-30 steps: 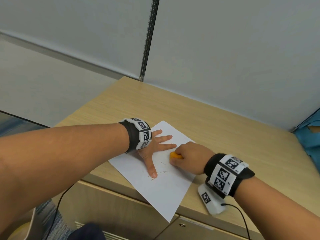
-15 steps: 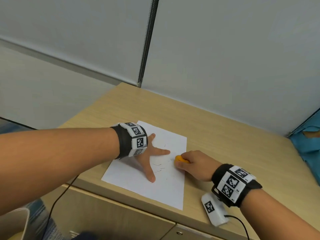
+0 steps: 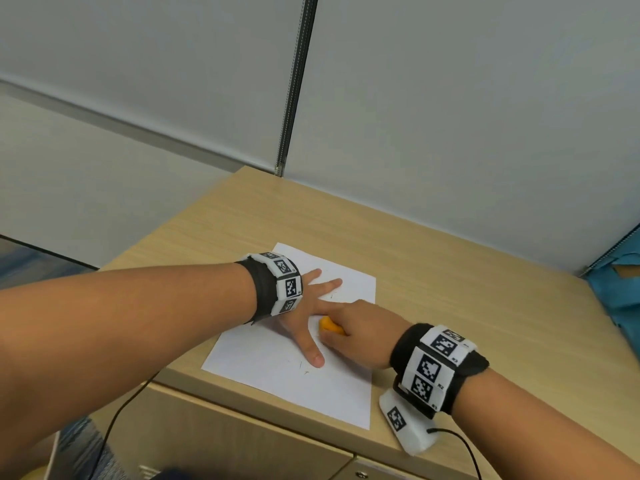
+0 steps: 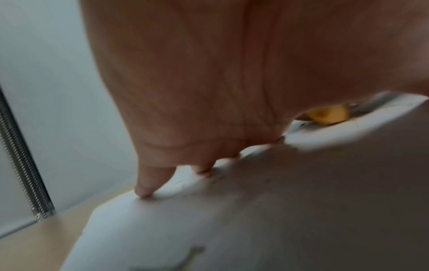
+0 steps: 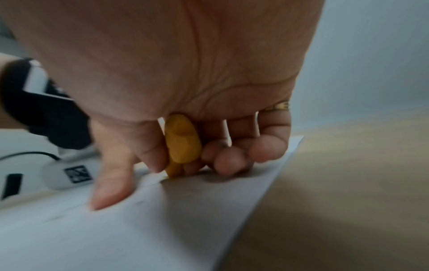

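A white sheet of paper point(image 3: 277, 368) lies near the front edge of a light wooden desk point(image 3: 450, 271), with faint pencil marks on it. My left hand point(image 3: 311, 306) lies flat on the sheet with fingers spread, pressing it down; its fingertips point(image 4: 144, 192) touch the paper. My right hand point(image 3: 353, 330) grips a small orange eraser point(image 3: 330, 325) between thumb and curled fingers, and its tip meets the paper beside the left thumb. The right wrist view shows the eraser point(image 5: 183, 143) clearly in the pinch, touching the sheet point(image 5: 162, 220).
A white marker block point(image 3: 405, 424) with a black cable hangs below my right wrist at the desk's front edge. Grey partition walls point(image 3: 450, 98) stand behind the desk. A blue object point(image 3: 620, 289) sits at the far right. Drawers are below the desktop.
The right hand with the eraser has moved left across the sheet, now close against the left hand. The paper has turned a little under the left hand.
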A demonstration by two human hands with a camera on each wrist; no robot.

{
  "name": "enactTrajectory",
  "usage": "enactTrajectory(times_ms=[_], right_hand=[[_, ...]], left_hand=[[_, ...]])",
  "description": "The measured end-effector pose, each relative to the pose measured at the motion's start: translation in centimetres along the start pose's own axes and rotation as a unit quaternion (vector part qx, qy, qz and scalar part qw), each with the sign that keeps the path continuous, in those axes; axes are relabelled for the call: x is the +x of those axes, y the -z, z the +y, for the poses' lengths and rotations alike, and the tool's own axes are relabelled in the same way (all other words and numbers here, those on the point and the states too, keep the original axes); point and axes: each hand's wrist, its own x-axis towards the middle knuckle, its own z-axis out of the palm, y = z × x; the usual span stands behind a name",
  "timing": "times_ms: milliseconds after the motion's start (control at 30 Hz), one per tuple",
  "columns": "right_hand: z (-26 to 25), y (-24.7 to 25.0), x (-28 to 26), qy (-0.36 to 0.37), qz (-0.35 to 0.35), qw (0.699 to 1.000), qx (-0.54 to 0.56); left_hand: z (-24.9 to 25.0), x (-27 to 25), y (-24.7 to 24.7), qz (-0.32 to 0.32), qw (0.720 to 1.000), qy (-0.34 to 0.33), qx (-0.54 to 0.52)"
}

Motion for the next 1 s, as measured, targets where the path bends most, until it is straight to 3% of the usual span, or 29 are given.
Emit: enactTrajectory(times_ms=[67, 200, 333, 400, 533, 700, 833, 1000], right_hand=[[0.2, 0.0, 0.1, 0.013, -0.012, 1.000, 0.017], [2.7, 2.1, 1.0, -0.060, -0.018, 0.998, -0.012], [0.3, 1.0, 0.3, 0.008, -0.062, 0.998, -0.019], [0.2, 1.1, 0.5, 0.004, -0.073, 0.997, 0.002], [1.9, 2.2, 1.3, -0.048, -0.024, 0.997, -0.051], [-0.6, 0.8, 0.3, 0.028, -0.042, 0.996, -0.078], [2.7, 2.6, 1.8, -0.051, -0.013, 0.995, -0.083], [-0.2, 0.5, 0.6, 0.027, -0.055, 0.997, -0.052]], left_hand=[[-0.1, 0.0, -0.1, -0.002, 1.000, -0.001, -0.004], [-0.3, 0.3, -0.2, -0.011, 1.000, 0.002, -0.006], [-0.4, 0.5, -0.2, -0.011, 1.000, 0.000, 0.000], [-0.4, 0.5, -0.3, -0.010, 1.000, 0.000, -0.003], [-0.4, 0.6, -0.6, -0.004, 1.000, 0.000, -0.008], [-0.5, 0.7, -0.5, -0.005, 1.000, 0.004, -0.018], [-0.4, 0.8, -0.5, 0.002, 1.000, 0.004, -0.020], [-0.7, 1.2, -0.7, 0.005, 1.000, 0.003, -0.009]])
